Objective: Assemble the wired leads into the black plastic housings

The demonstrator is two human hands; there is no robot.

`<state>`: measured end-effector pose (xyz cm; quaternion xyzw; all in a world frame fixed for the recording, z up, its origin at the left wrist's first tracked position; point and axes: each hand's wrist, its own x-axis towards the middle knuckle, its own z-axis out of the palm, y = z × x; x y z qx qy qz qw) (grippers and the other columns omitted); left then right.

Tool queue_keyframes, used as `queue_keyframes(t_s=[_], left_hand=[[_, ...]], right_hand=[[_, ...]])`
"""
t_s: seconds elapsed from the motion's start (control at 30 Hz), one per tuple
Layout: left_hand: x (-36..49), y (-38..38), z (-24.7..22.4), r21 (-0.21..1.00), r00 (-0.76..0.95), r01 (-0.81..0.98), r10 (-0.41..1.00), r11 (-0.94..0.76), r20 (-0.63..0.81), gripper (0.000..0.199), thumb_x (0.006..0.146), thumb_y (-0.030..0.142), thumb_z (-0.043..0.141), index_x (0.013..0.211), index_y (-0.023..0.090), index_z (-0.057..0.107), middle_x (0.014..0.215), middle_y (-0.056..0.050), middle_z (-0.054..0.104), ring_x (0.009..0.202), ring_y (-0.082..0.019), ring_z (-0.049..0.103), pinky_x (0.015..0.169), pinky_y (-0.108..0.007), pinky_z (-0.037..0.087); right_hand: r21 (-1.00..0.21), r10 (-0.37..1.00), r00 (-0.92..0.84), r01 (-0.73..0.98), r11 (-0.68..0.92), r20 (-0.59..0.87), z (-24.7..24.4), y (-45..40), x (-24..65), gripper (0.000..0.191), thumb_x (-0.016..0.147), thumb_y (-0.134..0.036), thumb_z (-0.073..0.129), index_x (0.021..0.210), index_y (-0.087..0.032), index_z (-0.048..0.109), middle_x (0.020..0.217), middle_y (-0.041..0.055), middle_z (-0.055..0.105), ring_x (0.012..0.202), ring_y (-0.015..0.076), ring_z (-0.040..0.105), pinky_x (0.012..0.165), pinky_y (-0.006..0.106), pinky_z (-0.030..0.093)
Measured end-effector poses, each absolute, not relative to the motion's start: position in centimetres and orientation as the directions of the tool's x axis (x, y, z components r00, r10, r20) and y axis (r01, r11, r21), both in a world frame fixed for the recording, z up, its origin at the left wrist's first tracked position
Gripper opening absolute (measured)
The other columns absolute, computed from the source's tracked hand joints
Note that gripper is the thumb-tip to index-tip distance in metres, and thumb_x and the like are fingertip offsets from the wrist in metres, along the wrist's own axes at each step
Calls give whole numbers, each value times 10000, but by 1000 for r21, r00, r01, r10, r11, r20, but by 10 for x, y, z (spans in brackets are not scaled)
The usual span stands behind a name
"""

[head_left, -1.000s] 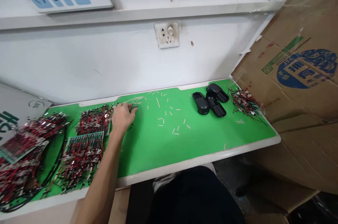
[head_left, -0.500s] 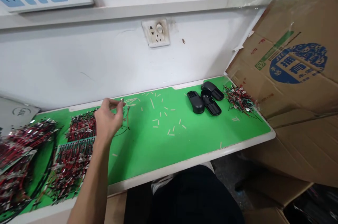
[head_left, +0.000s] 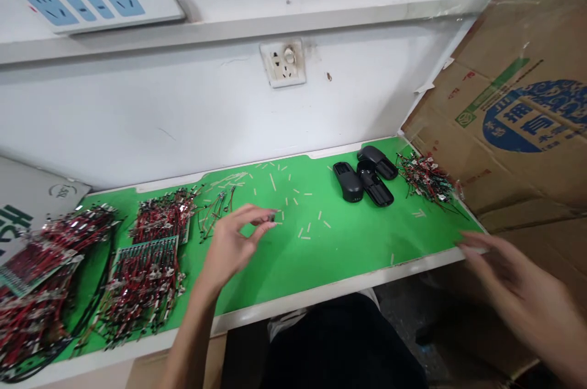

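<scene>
Head view: Three black mouse-shaped shells (head_left: 348,184) lie together on a green-topped counter (head_left: 284,266), beside one tangled heap of wires (head_left: 426,178). From where I stand, two wired boards (head_left: 144,279) lie to the left, near one larger wire pile (head_left: 68,230); the loose leads (head_left: 213,211) between boards and hand overlap too much to count. A person's two hands are in sight. The left forearm slants up from below, its left hand (head_left: 233,242) held over the counter, thumb and forefinger pointing right. Those fingers (head_left: 263,215) pinch one small dark piece (head_left: 272,217), which sits right between the tips, above the green surface. The right hand (head_left: 523,291), blurred, reaches in from the right by the front corner, fingers partly bent; whether they grip anything, I cannot tell.
</scene>
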<state>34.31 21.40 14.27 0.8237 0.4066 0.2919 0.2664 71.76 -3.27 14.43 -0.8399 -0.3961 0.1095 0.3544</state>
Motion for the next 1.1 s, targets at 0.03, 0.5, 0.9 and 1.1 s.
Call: queue_keyframes(t_s=[0.03,0.5,0.9,1.1], left_hand=[[347,209,136,637,558,536,798,-555,226,184,935,361,646,1013,258,777,991,-37,753,853,-181,703,822,-333,584],[353,171,92,600,609,613,791,-514,55,292,994,323,540,1204,244,727,1115,-74,695,995,-205,699,909,-351,573],[375,156,119,704,385,452,832,-548,400,96,932,261,681,999,293,742,995,-12,749,920,-169,714,845,-307,585],[390,145,113,701,421,453,825,-552,377,156,977,273,596,1014,302,744,1057,-35,748,965,-195,722,871,-355,603]], right_hand=[[-681,844,526,656,-325,103,140,0,709,439,976,-637,538,1223,-300,673,1148,160,706,958,300,690,795,451,565],[-174,929,293,951,-257,228,114,173,639,427,937,-338,629,1276,-91,550,1072,260,625,1095,427,530,810,507,519],[-985,995,82,-169,-33,-48,90,105,604,869,816,-372,813,1496,-297,277,1352,115,591,1144,271,644,903,414,578],[-986,991,109,-141,87,72,64,114,588,669,769,-297,850,1310,-254,459,1373,100,604,1263,264,601,1149,442,426]])
